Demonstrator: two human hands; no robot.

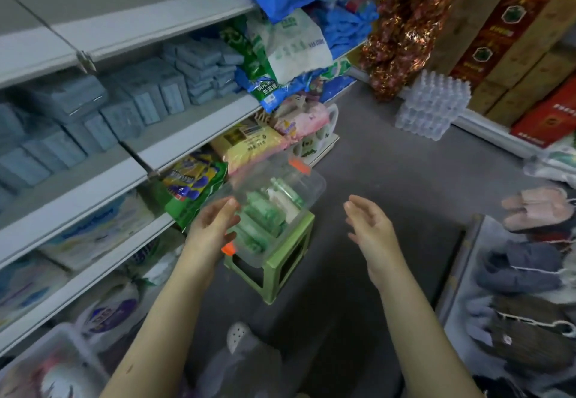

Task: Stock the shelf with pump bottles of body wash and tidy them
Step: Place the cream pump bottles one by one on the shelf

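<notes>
Your left hand (215, 226) rests against the near side of the clear bin (274, 210) on the green stool (280, 257), fingers spread, gripping nothing. Your right hand (371, 226) hovers beside the bin, open and empty. Green bottles (265, 220) lie inside the bin.

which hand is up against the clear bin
The left hand: its fingers reach the clear bin on the green stool. The right hand hangs open, apart from it.

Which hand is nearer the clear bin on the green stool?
Left. The left hand reaches the clear bin's near-left side, apparently touching; the right hand hovers open, apart to its right.
</notes>
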